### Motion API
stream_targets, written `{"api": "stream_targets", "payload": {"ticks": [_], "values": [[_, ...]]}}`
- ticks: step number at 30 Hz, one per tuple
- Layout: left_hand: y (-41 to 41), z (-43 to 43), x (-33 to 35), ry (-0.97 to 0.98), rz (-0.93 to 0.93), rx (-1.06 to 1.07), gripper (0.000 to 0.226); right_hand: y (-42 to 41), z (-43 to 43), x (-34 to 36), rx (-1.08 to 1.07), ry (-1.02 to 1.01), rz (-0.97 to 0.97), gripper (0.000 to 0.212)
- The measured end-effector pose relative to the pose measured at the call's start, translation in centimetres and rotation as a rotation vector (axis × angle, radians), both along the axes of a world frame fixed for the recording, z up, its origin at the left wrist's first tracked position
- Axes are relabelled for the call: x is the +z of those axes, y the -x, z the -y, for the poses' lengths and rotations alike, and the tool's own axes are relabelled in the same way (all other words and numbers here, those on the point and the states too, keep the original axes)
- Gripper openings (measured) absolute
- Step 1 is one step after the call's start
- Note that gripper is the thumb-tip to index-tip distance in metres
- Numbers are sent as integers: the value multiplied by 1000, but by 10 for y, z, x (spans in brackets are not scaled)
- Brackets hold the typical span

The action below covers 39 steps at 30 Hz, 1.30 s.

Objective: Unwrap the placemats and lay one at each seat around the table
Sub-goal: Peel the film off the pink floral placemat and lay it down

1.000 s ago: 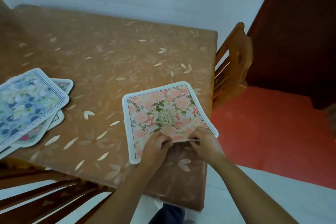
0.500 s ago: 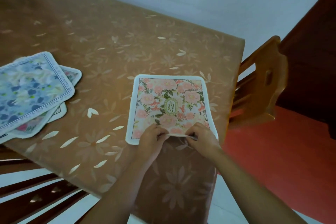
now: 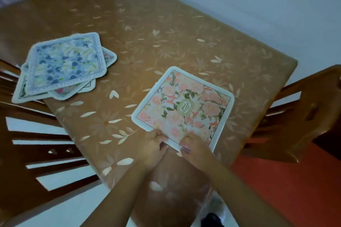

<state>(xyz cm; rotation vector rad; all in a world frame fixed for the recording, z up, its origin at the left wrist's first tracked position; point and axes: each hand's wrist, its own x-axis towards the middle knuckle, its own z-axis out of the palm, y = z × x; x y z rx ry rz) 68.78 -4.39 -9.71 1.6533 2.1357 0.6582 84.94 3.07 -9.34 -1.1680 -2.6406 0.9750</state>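
- While both hands meet at its near edge, the pink mat lies flat on the table, turned so one corner points toward the person, close to the table's near right corner.
- Left hand — fingers curled over the mat's near edge, thumb on top of the white border; it grips the mat.
- Right hand — just beside the left, fingers pressed onto the printed face and thumb tucked under the edge; it too pinches the mat.
- The two hands are almost touching, both at the same stretch of border.
- The pink mat shows peach flowers, green leaves and an oval emblem in the middle, with a white rounded border all round.
- Stack of other mats sits well apart to the left, fanned and untidy, its left end jutting past the table edge.
- Blue mat lies on top of that stack; at least two more peek out beneath it.
- Table wears a tan glossy cloth with pale flower and leaf prints.
- Right chair stands just beside the table end near the pink mat.
- Left chair — dark slatted back, tucked against the near side below the stack.
- Red floor shows under the right chair.
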Motion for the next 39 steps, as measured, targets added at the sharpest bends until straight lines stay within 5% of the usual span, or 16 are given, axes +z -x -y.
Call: {"api": "stream_targets", "payload": {"ticks": [9,26,39], "values": [[-104,0,12,-64,49,322,21,-73,-49,33,169,-40,-26,20],[-137,-47,-6,-14,101,335,28,-93,-136,37,222,-79,118,24],[-182,-70,-20,48,-33,629,51,-97,-220,2,703,-225,243,62]]}}
